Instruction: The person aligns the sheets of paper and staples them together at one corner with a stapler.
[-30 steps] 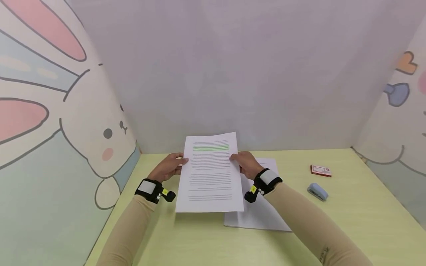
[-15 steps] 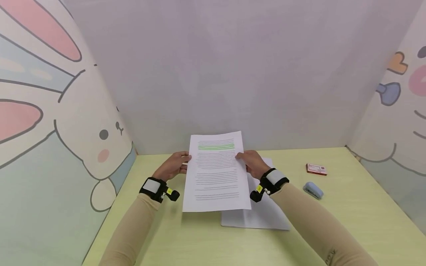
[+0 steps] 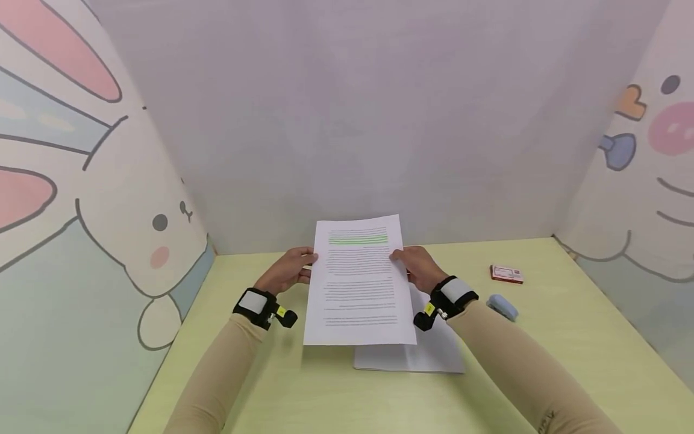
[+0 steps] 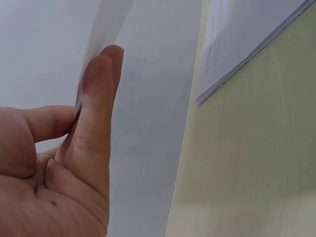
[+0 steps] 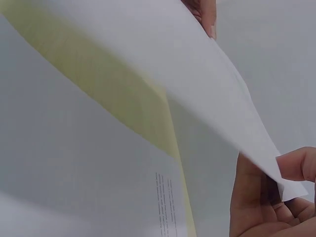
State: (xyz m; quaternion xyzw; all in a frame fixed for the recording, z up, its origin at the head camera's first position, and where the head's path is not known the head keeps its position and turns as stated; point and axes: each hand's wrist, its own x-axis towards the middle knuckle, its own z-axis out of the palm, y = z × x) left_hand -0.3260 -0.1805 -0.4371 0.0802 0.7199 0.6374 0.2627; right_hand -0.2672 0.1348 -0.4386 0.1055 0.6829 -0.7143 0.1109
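We held the printed sheet [image 3: 359, 283] upright above the pale green surface [image 3: 569, 337], our left hand [image 3: 287, 272] and right hand [image 3: 420, 269] each pinching a side edge so its text faced us, clear of the paper stack [image 3: 434, 352] lying beneath.

paper stack [image 3: 428, 355] half covered, sheet [image 3: 359, 280] print unreadable

A white printed sheet [image 3: 359, 282] with one green-highlighted line near its top is held tilted up off the worktop, pinched at both side edges
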